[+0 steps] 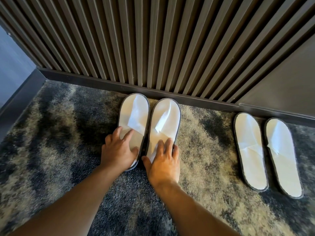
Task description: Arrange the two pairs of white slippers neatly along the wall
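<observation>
Two pairs of white slippers with grey rims lie on the carpet, toes at the baseboard. In the middle pair, the left slipper [134,114] and the right slipper [166,120] lie side by side, touching. My left hand [118,149] rests flat on the heel end of the left one, fingers spread. My right hand [163,159] presses flat on the heel end of the right one. The heel ends are hidden under my hands. The second pair, one slipper [249,150] and its mate [283,157], lies to the right, untouched, slightly angled.
A dark ribbed wall panel [153,48] with a dark baseboard [102,80] runs across the back. A smooth dark panel [289,82] adjoins it at the right. A blue-grey wall [12,62] closes the left corner. The mottled grey carpet [59,133] covers the floor.
</observation>
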